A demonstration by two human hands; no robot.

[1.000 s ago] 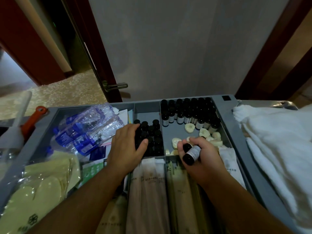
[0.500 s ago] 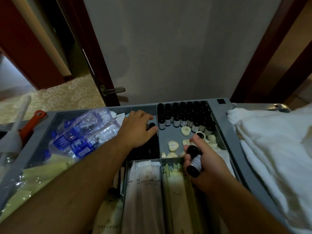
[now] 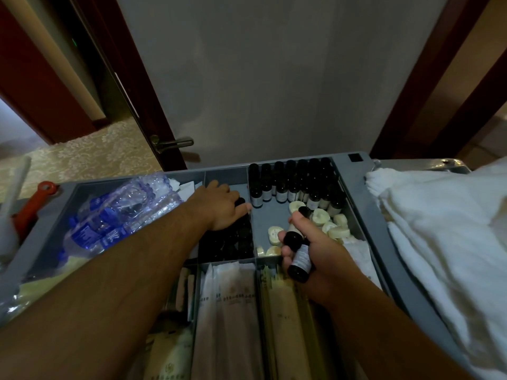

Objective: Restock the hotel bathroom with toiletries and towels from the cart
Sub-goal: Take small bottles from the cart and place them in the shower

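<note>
The grey cart tray [image 3: 366,215] has several compartments. My left hand [image 3: 219,208] reaches into the middle one, its fingers curled down over small black-capped bottles [image 3: 233,242], and one cap shows between thumb and fingers. My right hand [image 3: 315,259] hovers over the right compartment and grips two small dark bottles with white labels [image 3: 300,257]. Behind it stand rows of the same dark bottles [image 3: 293,182], with round cream soaps [image 3: 321,216] in front of them. Folded white towels [image 3: 452,229] lie on the cart's right side.
Wrapped water bottles [image 3: 118,215] fill the left compartment. Long paper sachets [image 3: 233,311] lie in the near compartments. A red-handled tool [image 3: 33,204] sticks up at the far left. Behind the cart are a grey wall and an open door with a handle [image 3: 172,142].
My left hand slid from the near end of the middle compartment towards its far end. My right hand kept its bottles and turned them more upright.
</note>
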